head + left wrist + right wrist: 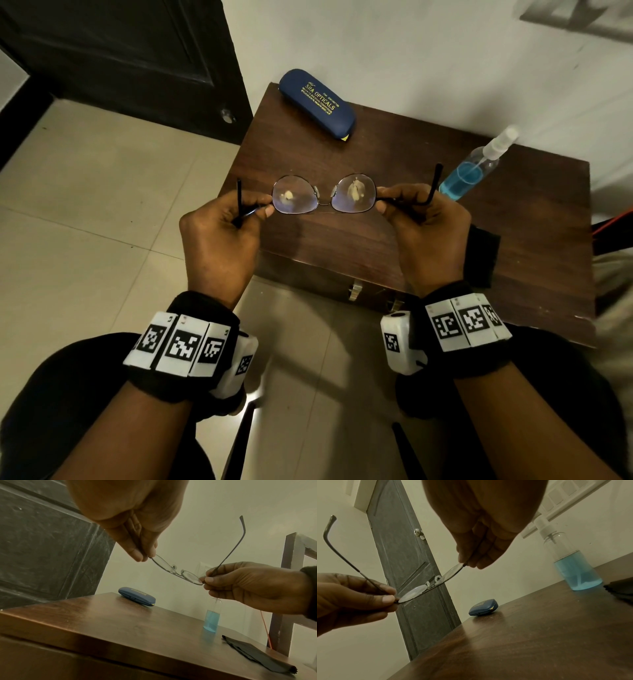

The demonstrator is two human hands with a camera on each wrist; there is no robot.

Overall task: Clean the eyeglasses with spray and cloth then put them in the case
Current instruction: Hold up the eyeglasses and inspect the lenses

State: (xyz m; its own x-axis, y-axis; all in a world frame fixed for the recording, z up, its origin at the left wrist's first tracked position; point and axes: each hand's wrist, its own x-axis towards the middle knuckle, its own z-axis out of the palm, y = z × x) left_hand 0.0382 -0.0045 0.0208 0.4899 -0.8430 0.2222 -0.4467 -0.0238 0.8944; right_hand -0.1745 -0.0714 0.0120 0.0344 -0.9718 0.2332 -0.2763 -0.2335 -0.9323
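Thin metal-framed eyeglasses (323, 193) (178, 570) (426, 586) are held level in the air above the wooden table (428, 240), temples unfolded. My left hand (257, 209) (145, 555) pinches the left temple by its hinge. My right hand (387, 205) (465, 563) pinches the right temple at its hinge. Both lenses show pale smudges. The closed blue case (317, 102) (137, 598) (483, 607) lies at the table's far left corner. A clear spray bottle (476, 168) (211, 616) (573, 566) of blue liquid stands at the right. A folded black cloth (257, 654) (621, 589) lies right of my right hand.
A dark door (137, 58) stands at the left behind the table, with a pale wall (411, 51) behind. Light floor tiles (85, 205) lie to the left. The table's front face carries metal latches (356, 289). A wooden frame (288, 588) rises at the table's right.
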